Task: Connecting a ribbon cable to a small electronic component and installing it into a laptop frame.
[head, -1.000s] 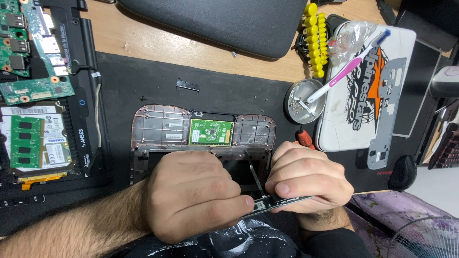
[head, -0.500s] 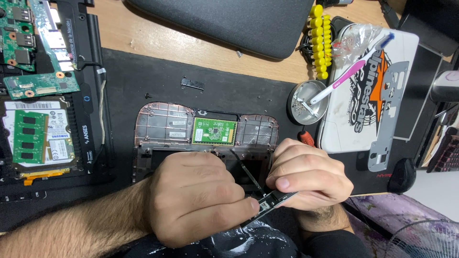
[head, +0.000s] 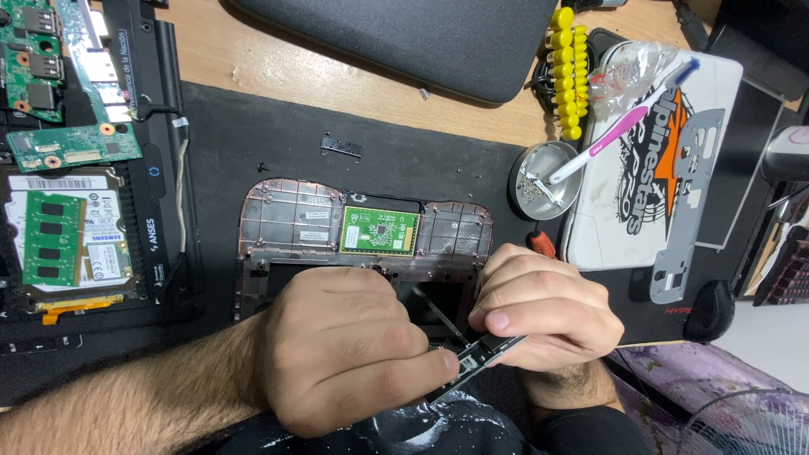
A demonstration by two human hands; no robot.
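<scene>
Item: small black strip (head: 489, 350), being pinched by both the left hand (head: 345, 354) and right hand (head: 543, 307), just below the laptop palmrest (head: 286, 219). Handling judgement: keeping pressure light and level should be avoiding bending.

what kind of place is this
Probably an electronics repair bench, perhaps at home. Both hands, left hand and right hand, hold a narrow black part over an opened laptop shell; loose circuit boards and a dish of screws lie around.

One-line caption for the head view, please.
Both hands, left hand and right hand, pinch a small dark strip part over the opened laptop palmrest.
</scene>
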